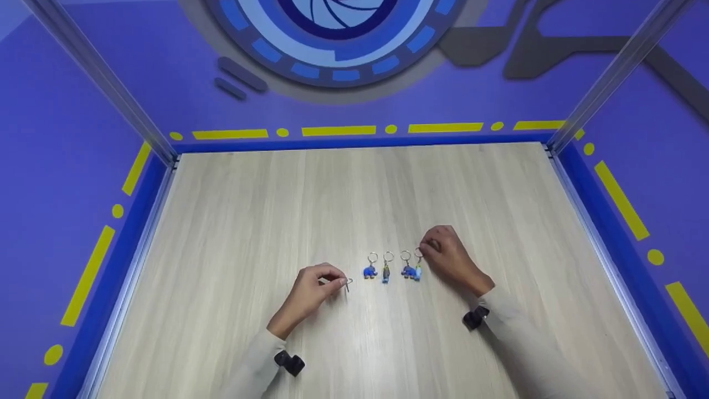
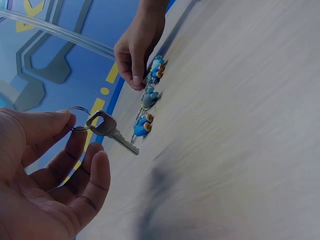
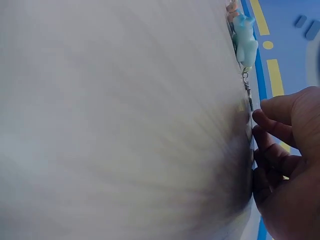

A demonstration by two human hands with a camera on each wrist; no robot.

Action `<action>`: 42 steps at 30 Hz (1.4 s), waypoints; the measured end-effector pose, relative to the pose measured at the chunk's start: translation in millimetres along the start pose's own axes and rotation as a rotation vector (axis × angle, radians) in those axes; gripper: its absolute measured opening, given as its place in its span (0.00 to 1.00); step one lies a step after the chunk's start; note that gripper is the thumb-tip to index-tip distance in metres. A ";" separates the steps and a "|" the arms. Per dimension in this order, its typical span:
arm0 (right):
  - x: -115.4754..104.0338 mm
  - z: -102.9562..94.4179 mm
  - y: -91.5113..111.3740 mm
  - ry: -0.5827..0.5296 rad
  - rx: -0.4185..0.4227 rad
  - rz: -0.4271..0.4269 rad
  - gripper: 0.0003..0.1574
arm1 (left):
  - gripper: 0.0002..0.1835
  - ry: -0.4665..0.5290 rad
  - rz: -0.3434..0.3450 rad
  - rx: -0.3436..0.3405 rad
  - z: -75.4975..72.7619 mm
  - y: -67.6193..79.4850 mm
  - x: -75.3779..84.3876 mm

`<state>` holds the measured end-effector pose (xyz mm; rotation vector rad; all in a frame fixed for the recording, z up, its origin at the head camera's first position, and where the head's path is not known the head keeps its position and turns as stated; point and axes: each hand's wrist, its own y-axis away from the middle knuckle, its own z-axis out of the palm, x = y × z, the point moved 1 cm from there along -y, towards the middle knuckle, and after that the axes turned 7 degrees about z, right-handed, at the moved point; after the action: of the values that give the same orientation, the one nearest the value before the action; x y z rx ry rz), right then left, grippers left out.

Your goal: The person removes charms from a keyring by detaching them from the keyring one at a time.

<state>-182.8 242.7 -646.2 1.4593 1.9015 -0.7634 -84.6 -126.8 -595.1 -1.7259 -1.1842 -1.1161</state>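
Observation:
My left hand (image 1: 310, 288) pinches a split ring (image 2: 77, 119) between thumb and index finger; a metal key (image 2: 104, 125) hangs from it above the table. To its right, several keychains lie in a row, rings pointing away from me. A blue elephant charm (image 1: 370, 272) comes first, followed by a slim grey-and-blue figure (image 1: 386, 272) and another blue elephant (image 1: 409, 271). At the row's right end, my right hand (image 1: 451, 259) pinches the ring of a keychain with a pale blue animal charm (image 3: 245, 42). That charm sits right against the second elephant.
The wood-grain table (image 1: 249, 210) is bounded by a blue back wall (image 1: 343, 113) and side walls with yellow markings. Metal posts (image 1: 615, 72) stand at the rear corners. A black wrist camera (image 1: 289, 363) is strapped to the left wrist, another (image 1: 475, 318) to the right.

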 end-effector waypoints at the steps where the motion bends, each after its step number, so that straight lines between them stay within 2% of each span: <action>1: -0.5 -0.8 0.5 -0.002 0.001 0.003 0.05 | 0.03 -0.007 -0.004 -0.002 -0.6 -0.6 -0.7; 11: -6.6 -7.9 9.1 -0.012 0.004 -0.049 0.04 | 0.03 -0.054 -0.040 0.012 -7.1 -8.0 -7.2; 23: -6.8 -15.8 21.0 -0.018 0.022 -0.020 0.04 | 0.02 -0.096 -0.018 0.013 -6.3 -29.1 -16.4; 29: -10.2 -15.4 25.5 -0.025 0.015 -0.022 0.03 | 0.02 -0.133 -0.020 0.037 -6.4 -36.3 -24.5; 38: -15.0 -15.6 27.5 -0.026 0.018 -0.065 0.04 | 0.02 -0.229 -0.022 0.059 -7.6 -38.9 -28.7; 42: -19.1 -17.6 27.6 -0.011 0.036 -0.131 0.03 | 0.03 -0.260 -0.026 0.064 -10.2 -40.5 -28.9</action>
<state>-154.3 250.4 -622.5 1.3590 2.0002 -0.8677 -131.1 -132.8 -614.6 -1.8505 -1.3872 -0.8772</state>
